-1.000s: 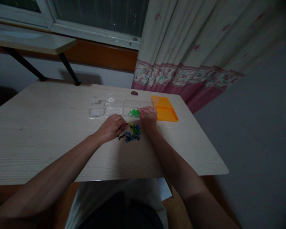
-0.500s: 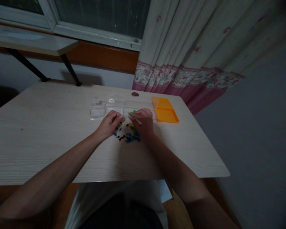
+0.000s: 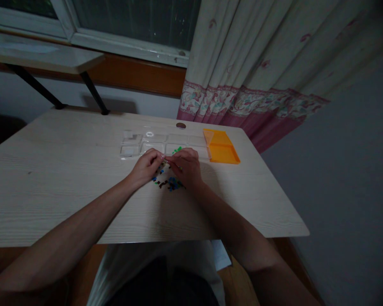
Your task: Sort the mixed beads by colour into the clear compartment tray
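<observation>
The left hand [image 3: 146, 165] curls its fingers, contents indeterminable, beside mixed coloured pieces [image 3: 173, 183] loose on the table [image 3: 83, 187], apparently left to place. Green pieces [image 3: 178, 150] already occupy a clear tray [image 3: 130, 151] compartment; the right hand [image 3: 187, 168] pinches, its contents indiscernible

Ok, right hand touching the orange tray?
Apart. The head view shows the right hand ending short of the orange tray, with part of the clear organizer visible between them.

It's dim in here: dark window [image 3: 134, 21] at the upper left, flowered curtain [image 3: 242, 51] hanging upper right, grey wall [image 3: 347, 178] far right, pale table [image 3: 67, 170] across the middle, brown floor [image 3: 233, 287] below.
</observation>
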Demonstrator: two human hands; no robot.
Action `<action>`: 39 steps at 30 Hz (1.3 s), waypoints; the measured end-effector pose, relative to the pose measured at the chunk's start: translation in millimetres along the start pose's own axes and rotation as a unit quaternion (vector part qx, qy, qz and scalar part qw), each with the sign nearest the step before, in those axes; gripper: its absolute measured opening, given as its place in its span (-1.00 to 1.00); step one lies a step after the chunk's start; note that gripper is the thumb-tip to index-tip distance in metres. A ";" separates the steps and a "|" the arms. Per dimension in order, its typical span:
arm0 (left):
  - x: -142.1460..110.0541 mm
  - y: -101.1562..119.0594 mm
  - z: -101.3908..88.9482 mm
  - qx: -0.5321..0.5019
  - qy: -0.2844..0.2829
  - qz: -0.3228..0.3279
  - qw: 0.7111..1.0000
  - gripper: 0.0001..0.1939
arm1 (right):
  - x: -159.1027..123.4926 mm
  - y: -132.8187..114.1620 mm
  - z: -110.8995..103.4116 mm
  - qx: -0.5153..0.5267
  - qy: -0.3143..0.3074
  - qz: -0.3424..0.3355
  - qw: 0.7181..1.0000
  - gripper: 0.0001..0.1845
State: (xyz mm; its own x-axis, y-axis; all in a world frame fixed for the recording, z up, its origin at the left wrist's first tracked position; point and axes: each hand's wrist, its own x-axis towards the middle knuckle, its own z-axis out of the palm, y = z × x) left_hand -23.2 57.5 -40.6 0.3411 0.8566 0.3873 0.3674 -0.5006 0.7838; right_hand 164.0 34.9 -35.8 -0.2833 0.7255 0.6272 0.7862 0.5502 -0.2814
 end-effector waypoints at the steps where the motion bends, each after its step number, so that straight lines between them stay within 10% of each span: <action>1: 0.0 0.1 -0.2 0.006 0.003 0.004 1.000 -0.66 | -0.1 0.0 0.0 0.001 -0.002 0.000 1.000 -0.78; 10: -0.3 -0.2 -1.0 0.023 0.013 0.027 0.999 -0.66 | 1.1 4.1 -0.3 -0.006 0.009 0.003 1.000 -0.78; 20: 1.6 -0.5 -4.5 0.033 0.063 0.002 0.997 -0.70 | 2.9 69.2 6.4 -0.052 0.125 0.176 0.975 -0.80; 39: 0.4 -1.6 -2.1 0.079 0.000 0.069 0.994 -0.71 | -0.1 72.6 16.7 -0.048 0.102 0.162 0.980 -0.78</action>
State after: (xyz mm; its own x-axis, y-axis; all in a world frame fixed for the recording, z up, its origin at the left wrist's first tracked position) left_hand -25.4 58.9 -40.7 0.3972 0.7782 0.4865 0.4491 -0.6271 0.6364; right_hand 211.9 81.6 -68.5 0.0976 0.7531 0.6506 0.8675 0.2560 -0.4264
